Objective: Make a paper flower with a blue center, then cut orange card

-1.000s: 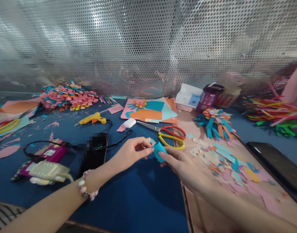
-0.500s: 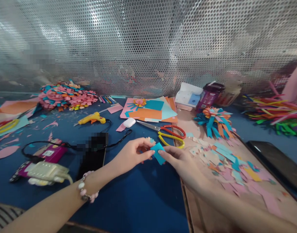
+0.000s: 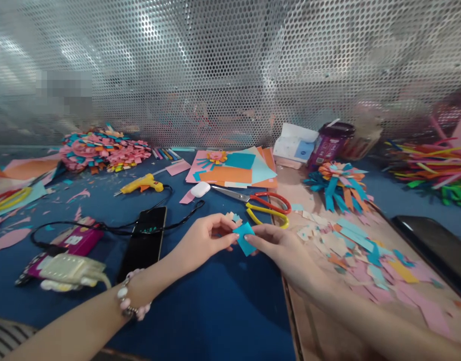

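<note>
A small blue piece of paper (image 3: 246,239) is pinched between both my hands above the blue tabletop. My left hand (image 3: 211,234), with a beaded bracelet at the wrist, grips its left edge between thumb and fingers. My right hand (image 3: 277,243) holds the right edge the same way. Small pale and light-blue paper bits (image 3: 234,217) show just behind my left fingers; whether that hand holds them I cannot tell. Just beyond my hands lie scissors (image 3: 249,203) with one red and one yellow handle, blades apart.
Left are a yellow glue gun (image 3: 143,184), a phone (image 3: 143,245) with a black cable, and a paper-strip pile (image 3: 102,149). Coloured sheets (image 3: 226,175) lie behind the scissors. Right are paper scraps (image 3: 365,255), a paper-strip flower (image 3: 337,185), a purple cup (image 3: 330,143) and a black phone (image 3: 433,248).
Both hands keep their pinch on the blue paper, which has turned only very slightly. The view has shifted a little, so things on the right appear farther right.
</note>
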Action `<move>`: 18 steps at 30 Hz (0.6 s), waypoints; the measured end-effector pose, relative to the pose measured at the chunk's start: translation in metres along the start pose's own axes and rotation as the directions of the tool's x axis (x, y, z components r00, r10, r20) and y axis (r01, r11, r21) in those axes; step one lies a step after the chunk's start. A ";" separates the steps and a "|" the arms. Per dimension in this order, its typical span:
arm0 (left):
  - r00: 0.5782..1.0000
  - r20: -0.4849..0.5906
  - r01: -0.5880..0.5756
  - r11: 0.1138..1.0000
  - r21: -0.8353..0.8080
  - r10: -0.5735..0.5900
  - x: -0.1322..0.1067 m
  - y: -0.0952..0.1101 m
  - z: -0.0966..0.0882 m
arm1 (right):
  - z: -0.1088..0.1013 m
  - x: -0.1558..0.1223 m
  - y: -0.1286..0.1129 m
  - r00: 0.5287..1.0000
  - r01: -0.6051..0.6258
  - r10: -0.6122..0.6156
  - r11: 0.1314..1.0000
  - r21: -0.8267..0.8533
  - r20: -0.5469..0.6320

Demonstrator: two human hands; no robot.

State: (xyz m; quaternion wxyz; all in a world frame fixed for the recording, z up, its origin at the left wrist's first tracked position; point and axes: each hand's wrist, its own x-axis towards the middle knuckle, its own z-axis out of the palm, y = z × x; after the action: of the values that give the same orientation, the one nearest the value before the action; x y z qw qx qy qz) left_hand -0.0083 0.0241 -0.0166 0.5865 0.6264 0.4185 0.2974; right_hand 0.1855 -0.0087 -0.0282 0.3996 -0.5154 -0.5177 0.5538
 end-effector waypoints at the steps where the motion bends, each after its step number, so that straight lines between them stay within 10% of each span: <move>1: 1.000 -0.001 0.006 1.000 0.003 -0.006 0.000 0.000 0.000 | 0.000 0.000 0.000 1.000 -0.003 0.003 1.000 -0.005 -0.002; 18: 1.000 -0.016 -0.002 0.997 0.075 0.003 0.000 0.002 -0.001 | 0.001 0.000 0.000 0.999 -0.008 0.005 0.998 -0.070 -0.041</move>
State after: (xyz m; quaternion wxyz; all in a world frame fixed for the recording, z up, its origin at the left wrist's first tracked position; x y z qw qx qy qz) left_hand -0.0092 0.0247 -0.0148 0.5589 0.6462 0.4332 0.2871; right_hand 0.1841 -0.0088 -0.0278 0.3899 -0.5421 -0.5267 0.5261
